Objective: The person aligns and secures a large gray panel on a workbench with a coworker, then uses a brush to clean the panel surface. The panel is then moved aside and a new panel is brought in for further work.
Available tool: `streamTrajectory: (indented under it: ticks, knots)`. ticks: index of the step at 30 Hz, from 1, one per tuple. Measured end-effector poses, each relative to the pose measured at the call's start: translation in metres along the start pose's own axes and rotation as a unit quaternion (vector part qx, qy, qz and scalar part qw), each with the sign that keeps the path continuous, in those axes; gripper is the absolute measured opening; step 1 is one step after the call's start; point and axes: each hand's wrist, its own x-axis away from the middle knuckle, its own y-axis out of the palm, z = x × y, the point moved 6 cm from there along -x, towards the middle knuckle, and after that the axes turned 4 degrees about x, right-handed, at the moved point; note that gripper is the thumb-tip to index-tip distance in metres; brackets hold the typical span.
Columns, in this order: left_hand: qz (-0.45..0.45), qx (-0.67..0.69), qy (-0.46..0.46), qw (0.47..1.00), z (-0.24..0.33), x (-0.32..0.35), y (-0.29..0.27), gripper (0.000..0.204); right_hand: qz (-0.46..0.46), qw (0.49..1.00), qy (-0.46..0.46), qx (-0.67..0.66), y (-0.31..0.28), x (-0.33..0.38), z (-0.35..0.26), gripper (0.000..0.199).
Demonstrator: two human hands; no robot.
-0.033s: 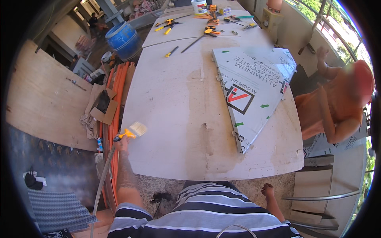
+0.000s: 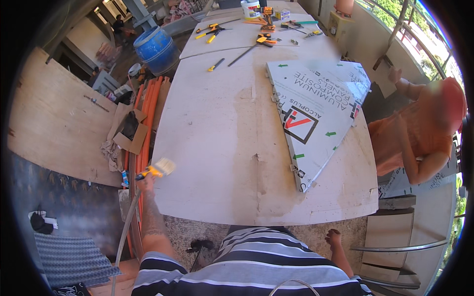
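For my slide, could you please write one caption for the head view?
Left hand holds a paintbrush beside the white worktable, where a triangular panel lies.

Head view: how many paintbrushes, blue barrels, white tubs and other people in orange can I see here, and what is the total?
paintbrush, held in the left hand: 1
blue barrel, on the floor left of the table: 1
white tub, at the table's far end: 1
person in orange, at the right: 1
Total: 4
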Motion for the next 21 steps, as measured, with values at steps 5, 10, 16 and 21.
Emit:
streamTrajectory:
  ticks: [5, 10, 16, 21]
  knots:
    - [0.140, -0.343, 0.179, 0.911, 0.099, -0.040, -0.035, 0.022, 0.006, 1.000, 0.000, 0.011, 0.021, 0.003, 0.006, 0.036]
    - [-0.183, -0.019, 0.266, 0.946, 0.140, 0.002, 0.179, 0.018, 0.037, 0.997, 0.013, 0.072, 0.068, 0.045, 0.024, 0.042]
    - [-0.622, -0.006, 0.080, 0.779, 0.104, 0.252, 0.431, 0.018, 0.010, 0.980, -0.043, 0.194, 0.143, 0.134, 0.035, 0.048]
    - [-0.519, -0.010, 0.251, 0.817, 0.072, 0.171, 0.472, 0.019, 0.026, 0.984, 0.012, 0.177, 0.157, 0.170, 0.089, 0.049]
